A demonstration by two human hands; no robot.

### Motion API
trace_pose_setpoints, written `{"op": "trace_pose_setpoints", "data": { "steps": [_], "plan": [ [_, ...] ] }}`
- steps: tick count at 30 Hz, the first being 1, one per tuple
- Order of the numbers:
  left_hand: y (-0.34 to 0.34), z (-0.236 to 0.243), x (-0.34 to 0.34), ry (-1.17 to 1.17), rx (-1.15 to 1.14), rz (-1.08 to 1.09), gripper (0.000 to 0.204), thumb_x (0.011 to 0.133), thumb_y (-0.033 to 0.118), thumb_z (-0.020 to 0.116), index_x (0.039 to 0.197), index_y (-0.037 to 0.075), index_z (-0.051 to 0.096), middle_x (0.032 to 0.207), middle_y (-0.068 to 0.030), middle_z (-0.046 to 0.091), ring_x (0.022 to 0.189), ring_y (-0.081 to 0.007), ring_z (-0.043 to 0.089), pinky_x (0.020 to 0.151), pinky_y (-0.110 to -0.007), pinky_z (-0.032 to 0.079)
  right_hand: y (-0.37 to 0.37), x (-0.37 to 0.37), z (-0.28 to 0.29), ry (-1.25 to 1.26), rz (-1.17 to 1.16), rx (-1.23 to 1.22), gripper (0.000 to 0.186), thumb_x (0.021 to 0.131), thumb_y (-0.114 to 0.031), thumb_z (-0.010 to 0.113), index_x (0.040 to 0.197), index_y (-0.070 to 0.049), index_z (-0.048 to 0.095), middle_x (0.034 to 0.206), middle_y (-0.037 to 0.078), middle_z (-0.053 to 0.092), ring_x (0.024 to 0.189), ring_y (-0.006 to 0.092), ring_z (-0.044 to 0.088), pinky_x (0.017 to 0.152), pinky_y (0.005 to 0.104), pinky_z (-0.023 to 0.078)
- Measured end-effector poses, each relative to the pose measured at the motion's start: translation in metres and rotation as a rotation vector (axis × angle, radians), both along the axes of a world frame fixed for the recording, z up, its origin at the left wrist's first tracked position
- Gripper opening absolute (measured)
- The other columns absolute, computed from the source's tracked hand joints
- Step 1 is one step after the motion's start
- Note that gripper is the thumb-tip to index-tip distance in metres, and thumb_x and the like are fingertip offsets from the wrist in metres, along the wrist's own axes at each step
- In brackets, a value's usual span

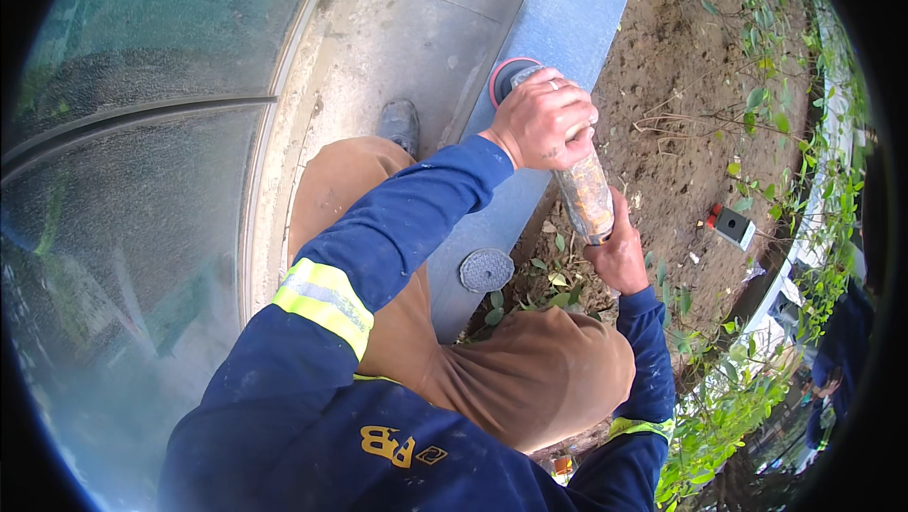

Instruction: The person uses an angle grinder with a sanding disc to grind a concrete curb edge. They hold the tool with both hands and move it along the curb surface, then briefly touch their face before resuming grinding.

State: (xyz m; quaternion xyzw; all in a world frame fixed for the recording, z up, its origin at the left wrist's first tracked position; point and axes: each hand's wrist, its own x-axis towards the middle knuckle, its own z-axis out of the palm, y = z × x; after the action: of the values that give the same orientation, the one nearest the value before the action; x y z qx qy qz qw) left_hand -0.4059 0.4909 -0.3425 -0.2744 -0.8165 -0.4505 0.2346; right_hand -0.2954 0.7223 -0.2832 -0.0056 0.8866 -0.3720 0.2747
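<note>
My left hand (549,120) is closed over the head of a worn angle grinder or polisher (581,192), whose pink-rimmed disc (507,74) rests on a bluish-grey stone ledge (558,1). My right hand (615,252) wraps round the rear end of the tool's body. A round grey pad (487,269) with a centre hole lies on the ledge below my left forearm.
Dusty glass panels (132,228) and a paved strip (416,39) are at left, with my shoe on it. Soil (690,68) with leafy plants (794,181) borders the ledge at right; a small dark-and-orange object (733,226) lies there. Another person (830,351) shows at far right.
</note>
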Motion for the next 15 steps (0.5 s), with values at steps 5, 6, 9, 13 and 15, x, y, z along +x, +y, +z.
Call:
{"op": "trace_pose_setpoints", "data": {
  "steps": [5,6,9,13,15],
  "plan": [
    [-0.01,0.006,0.012,-0.028,-0.028,0.01,0.016,0.071,0.012,0.073,0.086,0.007,0.069,0.092,-0.0097,0.073,0.089,-0.0271,0.071,0.088,-0.042,0.053,0.0,0.005,-0.001,-0.023,0.023,-0.007,0.082,0.078,-0.001,0.074,0.149,-0.012,0.035,0.114,0.029,0.069,0.111,0.0477,0.066,0.09,0.0496,0.056],
    [-0.011,0.007,0.015,-0.036,-0.036,0.015,0.017,0.071,0.012,0.073,0.087,0.007,0.07,0.092,-0.0096,0.073,0.089,-0.0271,0.071,0.088,-0.042,0.053,0.001,0.007,-0.002,-0.027,0.033,-0.004,0.082,0.078,-0.001,0.074,0.149,-0.012,0.035,0.114,0.029,0.069,0.111,0.0477,0.066,0.09,0.0498,0.056],
    [-0.01,0.006,0.03,-0.036,-0.027,0.032,0.018,0.071,0.012,0.073,0.087,0.007,0.07,0.093,-0.0099,0.072,0.089,-0.0273,0.071,0.089,-0.042,0.052,0.002,0.016,0.002,-0.04,0.053,0.01,0.083,0.077,-0.001,0.075,0.149,-0.013,0.036,0.114,0.029,0.069,0.111,0.0476,0.066,0.09,0.0502,0.056],
    [-0.001,0.006,0.048,-0.049,-0.015,0.032,0.02,0.069,0.012,0.072,0.088,0.006,0.069,0.093,-0.0104,0.071,0.089,-0.0278,0.07,0.09,-0.041,0.052,0.008,0.031,0.008,-0.041,0.065,0.003,0.083,0.076,-0.001,0.074,0.149,-0.013,0.036,0.114,0.028,0.069,0.111,0.0478,0.066,0.09,0.0506,0.056],
    [0.005,0.006,0.051,-0.059,0.0,0.023,0.02,0.069,0.012,0.071,0.088,0.006,0.069,0.093,-0.0101,0.071,0.089,-0.0277,0.07,0.09,-0.041,0.052,0.013,0.035,0.01,-0.036,0.073,0.031,0.082,0.077,0.0,0.074,0.149,-0.013,0.036,0.113,0.028,0.07,0.111,0.0479,0.066,0.089,0.0508,0.056]
  ]
}}
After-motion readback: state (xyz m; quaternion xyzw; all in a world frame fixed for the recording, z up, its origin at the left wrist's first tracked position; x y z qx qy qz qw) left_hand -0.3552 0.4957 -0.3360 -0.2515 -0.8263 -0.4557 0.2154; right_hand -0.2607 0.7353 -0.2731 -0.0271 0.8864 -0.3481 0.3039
